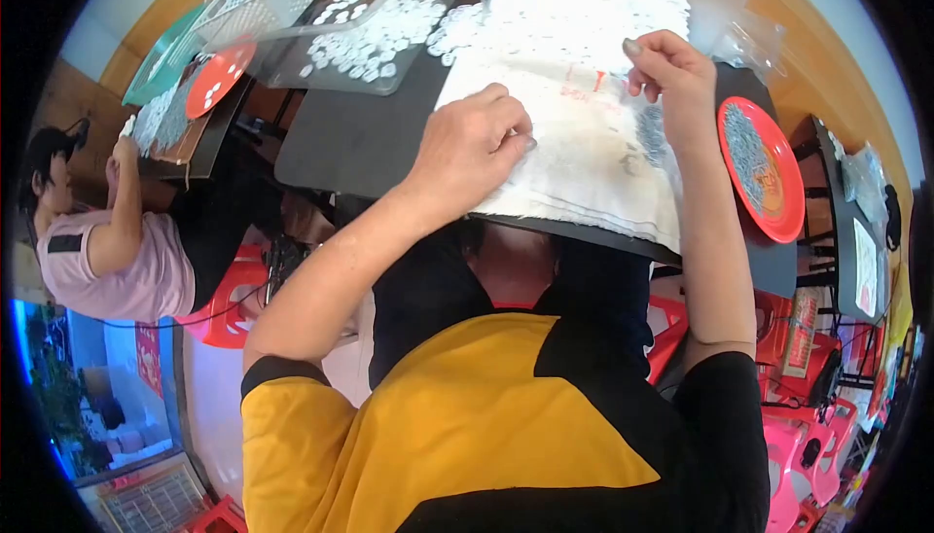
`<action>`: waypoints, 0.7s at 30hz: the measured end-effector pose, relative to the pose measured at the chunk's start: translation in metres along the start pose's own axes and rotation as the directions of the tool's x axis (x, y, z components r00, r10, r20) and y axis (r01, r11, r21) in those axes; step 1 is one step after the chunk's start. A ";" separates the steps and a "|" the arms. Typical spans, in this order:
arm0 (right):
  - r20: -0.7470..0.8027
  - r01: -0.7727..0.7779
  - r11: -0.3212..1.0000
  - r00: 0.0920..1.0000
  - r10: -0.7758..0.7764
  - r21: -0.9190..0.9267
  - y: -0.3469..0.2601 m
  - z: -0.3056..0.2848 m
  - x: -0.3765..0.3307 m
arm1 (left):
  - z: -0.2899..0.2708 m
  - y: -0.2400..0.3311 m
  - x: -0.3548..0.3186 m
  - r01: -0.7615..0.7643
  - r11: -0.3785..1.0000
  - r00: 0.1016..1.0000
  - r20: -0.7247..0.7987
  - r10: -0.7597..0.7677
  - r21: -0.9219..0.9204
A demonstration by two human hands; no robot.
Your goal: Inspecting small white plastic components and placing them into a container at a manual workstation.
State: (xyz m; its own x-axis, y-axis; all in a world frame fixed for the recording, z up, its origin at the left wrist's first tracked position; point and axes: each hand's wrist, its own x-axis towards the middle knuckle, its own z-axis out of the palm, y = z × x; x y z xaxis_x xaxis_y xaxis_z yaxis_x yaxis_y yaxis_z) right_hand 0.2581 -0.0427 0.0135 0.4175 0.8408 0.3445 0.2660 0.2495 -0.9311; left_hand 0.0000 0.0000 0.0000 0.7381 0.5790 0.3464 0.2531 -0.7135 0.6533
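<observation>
At the near edge of the black table (341,149), I observe a folded off-white cloth (574,183), its near margin reaching over the edge. My left hand (474,144) is positioned at the cloth's left side; its fingers are curled, thumb and index fingertips close together. I cannot tell whether they clamp a piece. To the right, a red plate (796,178) contains small grey pieces (745,149). A second patch of grey pieces (651,134) lies on the cloth's right side, beside my right wrist. My right hand (671,71) is farther out, fingers bent, thumb pointing left; its grip contents cannot be determined. Beyond, white discs (589,8) form a heap. Far left, a clear tray (290,68) contains more discs.
</observation>
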 end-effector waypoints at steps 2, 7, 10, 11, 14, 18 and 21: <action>0.047 -0.021 0.997 0.999 0.024 -0.075 0.000 0.000 -0.002 | 0.007 -0.004 0.013 -0.093 0.955 0.995 -0.003 0.098 0.283; 0.040 0.010 0.995 0.999 -0.007 -0.096 -0.013 -0.017 0.001 | 0.031 -0.018 0.037 -0.149 0.929 0.988 0.016 0.152 0.339; 0.037 0.037 0.997 0.999 -0.035 -0.064 -0.018 -0.020 0.001 | 0.037 -0.007 0.051 -0.249 0.832 0.946 -0.059 0.318 0.496; 0.025 0.034 0.997 0.999 -0.032 -0.065 -0.017 -0.020 0.000 | 0.044 -0.003 0.058 -0.259 0.831 0.945 -0.050 0.324 0.492; 0.039 0.049 0.998 0.998 -0.048 -0.028 -0.018 -0.017 0.000 | 0.065 0.009 0.078 -0.355 0.875 0.924 -0.022 0.383 0.330; 0.051 0.038 0.999 0.998 -0.037 -0.027 -0.019 -0.020 0.000 | 0.086 0.013 0.098 -0.286 0.879 0.950 0.235 0.207 0.383; 0.041 0.028 0.998 0.999 -0.026 -0.049 -0.023 -0.023 -0.001 | 0.088 0.015 0.102 -0.259 0.869 0.954 0.251 0.163 0.422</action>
State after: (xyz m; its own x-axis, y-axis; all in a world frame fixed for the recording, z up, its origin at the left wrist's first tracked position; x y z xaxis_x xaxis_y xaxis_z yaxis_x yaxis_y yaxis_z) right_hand 0.2715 -0.0600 0.0371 0.3744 0.8530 0.3635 0.3200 0.2491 -0.9141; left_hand 0.1342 0.0140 -0.0140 0.9025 0.3372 0.2680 0.2925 -0.9365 0.1935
